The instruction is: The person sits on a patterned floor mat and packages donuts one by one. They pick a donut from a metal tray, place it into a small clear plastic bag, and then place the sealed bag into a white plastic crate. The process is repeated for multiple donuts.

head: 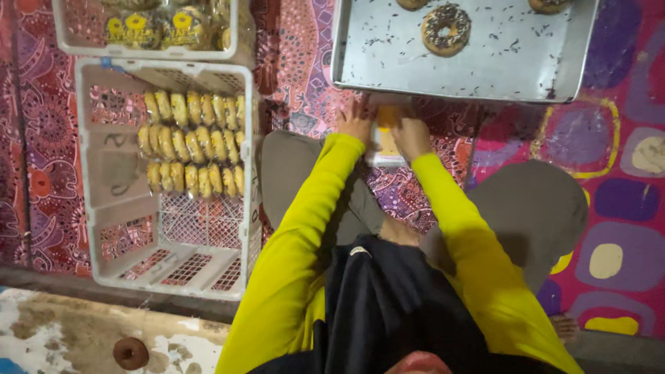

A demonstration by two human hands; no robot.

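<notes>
Yellow-orange packet point(386, 116), small and partly hidden, sits between the person's two hands just below the near edge of the metal tray point(485, 66), over a pale flat sheet point(385, 149) lying on the patterned mat point(305, 62). Both hands meet at it: the left hand point(355, 122) presses against its left side with fingers spread upward, and the right hand point(410, 135) closes on its right side, fingers curled around it; how firmly the left grips cannot be told. Yellow-green sleeves run back from both hands toward the camera, over grey trousers on folded knees. On the tray, among scattered dark sprinkles, lies a chocolate-sprinkled doughnut point(446, 29), with two more cut off at the top edge. To the left stands a white plastic crate point(104, 228) holding three rows of wrapped yellow pastries point(194, 142), and a second crate point(69, 34) above it holds bagged goods. A plain brown doughnut point(130, 352) lies on the worn floor at lower left.
</notes>
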